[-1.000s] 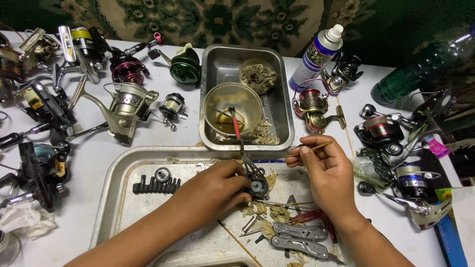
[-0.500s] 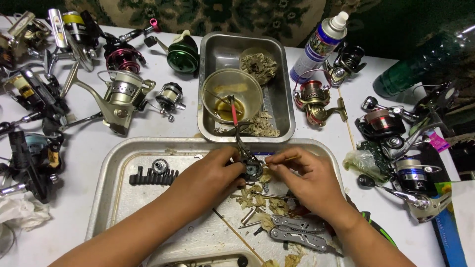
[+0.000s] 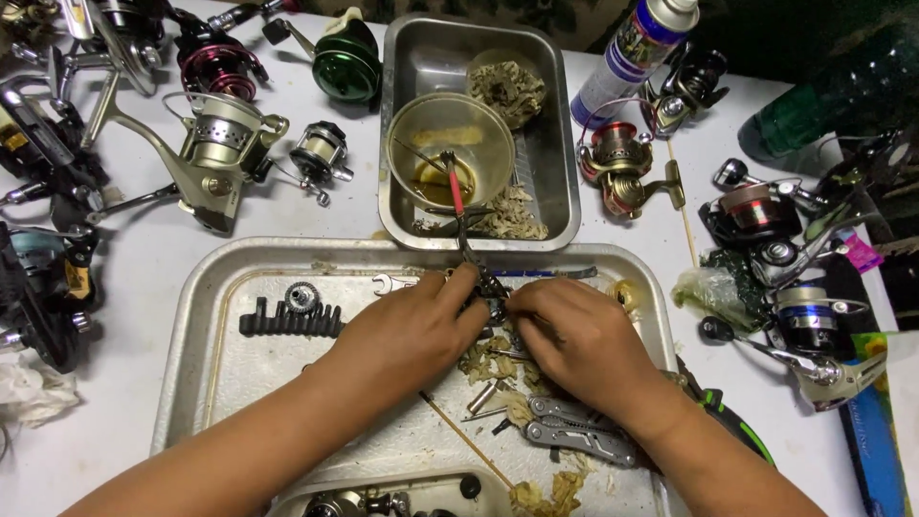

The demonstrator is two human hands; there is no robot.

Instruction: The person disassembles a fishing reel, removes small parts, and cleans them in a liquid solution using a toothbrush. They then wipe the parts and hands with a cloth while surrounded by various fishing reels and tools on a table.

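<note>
Head view looks down on a large metal tray point(image 3: 206, 316) on a white table point(image 3: 144, 278), where both hands meet over a small dark reel part point(image 3: 495, 308) near the tray's upper middle. The left hand point(image 3: 407, 330) pinches the part from its left side, fingertips closed around it; the right hand point(image 3: 574, 340) curls over it from the right, fingers bent down onto it, though what they pinch is hidden. The part looks like small, rigid metal, probably light and greasy, so likely slippery; gripping it by its edges between thumb and fingertips, as the left hand does, seems the safest hold. A thin red-handled tool point(image 3: 456, 196) leans from the bowl point(image 3: 450, 144) in the smaller tray point(image 3: 555, 134) towards the hands. A folding multi-tool point(image 3: 574, 433) lies just below the right hand, and a strip of dark bits point(image 3: 292, 321) lies left of the left hand.

Compared with a second ago, the right hand no longer holds a thin stick raised apart; it has closed in against the left over the part.
</note>
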